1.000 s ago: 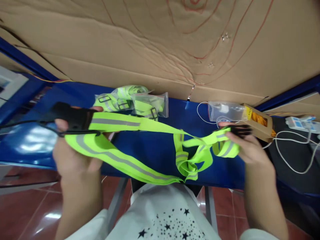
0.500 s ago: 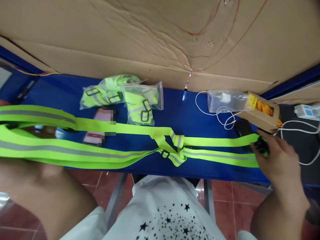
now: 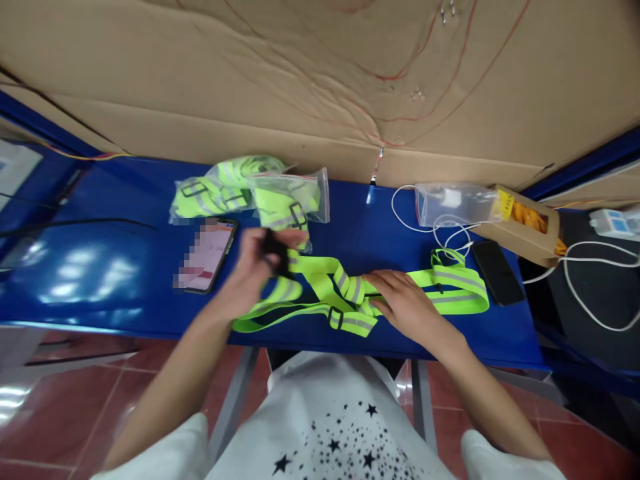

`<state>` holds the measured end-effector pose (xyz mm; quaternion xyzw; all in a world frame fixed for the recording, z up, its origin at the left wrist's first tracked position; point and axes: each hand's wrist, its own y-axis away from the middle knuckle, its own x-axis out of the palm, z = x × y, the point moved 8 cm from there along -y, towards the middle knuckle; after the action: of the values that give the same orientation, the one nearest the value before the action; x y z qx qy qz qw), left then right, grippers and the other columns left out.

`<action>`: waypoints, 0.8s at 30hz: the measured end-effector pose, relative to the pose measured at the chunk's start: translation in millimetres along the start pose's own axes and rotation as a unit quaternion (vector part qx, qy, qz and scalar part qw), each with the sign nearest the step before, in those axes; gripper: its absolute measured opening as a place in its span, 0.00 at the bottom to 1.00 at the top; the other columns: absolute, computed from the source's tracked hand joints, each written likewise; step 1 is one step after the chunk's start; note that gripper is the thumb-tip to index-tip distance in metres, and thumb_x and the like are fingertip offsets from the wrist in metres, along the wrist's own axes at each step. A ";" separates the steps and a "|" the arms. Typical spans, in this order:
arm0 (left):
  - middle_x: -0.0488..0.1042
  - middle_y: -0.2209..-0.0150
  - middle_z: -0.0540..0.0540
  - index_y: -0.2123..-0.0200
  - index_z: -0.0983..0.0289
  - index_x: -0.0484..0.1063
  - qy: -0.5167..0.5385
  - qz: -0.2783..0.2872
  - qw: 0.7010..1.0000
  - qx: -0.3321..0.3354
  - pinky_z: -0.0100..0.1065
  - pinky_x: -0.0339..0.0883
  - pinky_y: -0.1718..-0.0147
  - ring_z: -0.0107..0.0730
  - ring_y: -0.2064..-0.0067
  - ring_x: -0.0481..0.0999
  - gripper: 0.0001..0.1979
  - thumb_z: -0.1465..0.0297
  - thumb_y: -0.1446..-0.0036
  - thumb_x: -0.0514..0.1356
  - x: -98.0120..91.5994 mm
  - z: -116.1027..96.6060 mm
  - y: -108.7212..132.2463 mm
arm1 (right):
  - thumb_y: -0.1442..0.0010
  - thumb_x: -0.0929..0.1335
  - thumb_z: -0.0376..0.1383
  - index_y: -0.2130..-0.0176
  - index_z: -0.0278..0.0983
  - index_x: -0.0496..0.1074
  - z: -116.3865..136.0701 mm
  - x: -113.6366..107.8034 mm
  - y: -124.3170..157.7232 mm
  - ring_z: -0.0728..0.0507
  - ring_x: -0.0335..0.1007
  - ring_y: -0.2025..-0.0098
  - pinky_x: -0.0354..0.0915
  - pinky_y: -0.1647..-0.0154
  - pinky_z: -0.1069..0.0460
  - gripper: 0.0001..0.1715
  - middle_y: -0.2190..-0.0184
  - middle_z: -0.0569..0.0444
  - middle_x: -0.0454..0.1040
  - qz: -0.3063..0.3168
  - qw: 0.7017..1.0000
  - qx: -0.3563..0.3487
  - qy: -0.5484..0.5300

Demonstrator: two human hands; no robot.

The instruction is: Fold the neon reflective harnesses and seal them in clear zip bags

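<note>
Across the centre of the frame, the lime reflective strap harness (image 3: 356,288) lies in crossing loops on the blue desk (image 3: 350,220), with a black slider buckle (image 3: 335,318) just below the crossing. Your work looks to be at the stage of handling and sorting its bands, and they do not yet lie flat. As I judge it, the next move calls for a firm grip on the left end and a steady right side, so that the crossed bands can be parted without twisting. Your left hand (image 3: 267,257), left of centre, is curled narrow around a black fitting (image 3: 275,250) on the harness, too blurred to name more closely. Your right hand (image 3: 403,300), right of centre, rests on the bands with fingers extended and close together; whether it pinches or merely presses, I cannot tell.
</note>
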<state>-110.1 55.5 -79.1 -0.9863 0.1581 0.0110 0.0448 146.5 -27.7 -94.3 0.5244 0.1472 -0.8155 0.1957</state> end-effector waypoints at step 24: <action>0.71 0.37 0.70 0.49 0.59 0.51 -0.316 0.188 0.930 0.006 0.51 0.71 0.48 0.45 0.47 0.79 0.08 0.65 0.28 0.48 45.6 41.1 19.0 | 0.37 0.71 0.57 0.55 0.40 0.73 -109.5 -8.0 79.7 0.50 0.57 0.78 0.56 0.75 0.55 0.25 0.81 0.64 0.58 0.124 0.825 0.359 -0.418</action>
<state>-73.0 27.2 -123.3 -0.8839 0.3179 0.3293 0.0957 274.6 -47.8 -134.3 0.1801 -0.3177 -0.9210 0.1358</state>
